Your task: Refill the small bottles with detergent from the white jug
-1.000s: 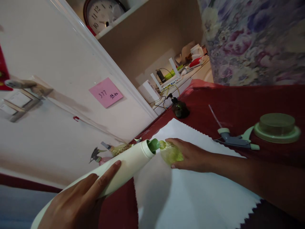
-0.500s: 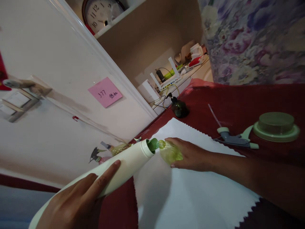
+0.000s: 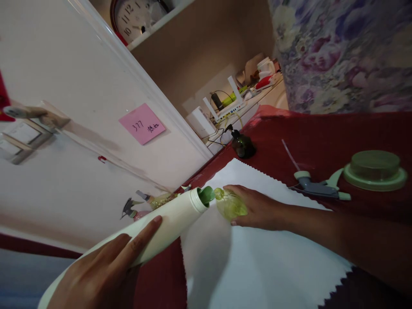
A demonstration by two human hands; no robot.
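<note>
My left hand (image 3: pixel 106 262) is closed round a large pale cream bottle (image 3: pixel 170 223), tilted so its uncapped mouth with a green spout points right. My right hand (image 3: pixel 254 206) grips a small clear yellow-green spray bottle (image 3: pixel 230 207) without its top, its neck close against the spout. Whether liquid is flowing between them I cannot tell. Beneath both lies a white sheet (image 3: pixel 257 262) with zigzag edges. To the right, a grey and pale green spray head (image 3: pixel 313 185) with its thin tube rests on the red table, beside a pale green cap or lid (image 3: pixel 375 171).
A dark pump bottle (image 3: pixel 243 146) stands at the back of the red table (image 3: pixel 322 133). Spray bottles (image 3: pixel 161 200) sit behind the cream bottle at the left. A white router (image 3: pixel 230 111) with cables lies on the ledge, and a pink note (image 3: pixel 142 124) sticks to the white panel.
Almost nothing has changed. The cream bottle and the spray bottle hold their places, mouth to neck, and the view has shifted very slightly.
</note>
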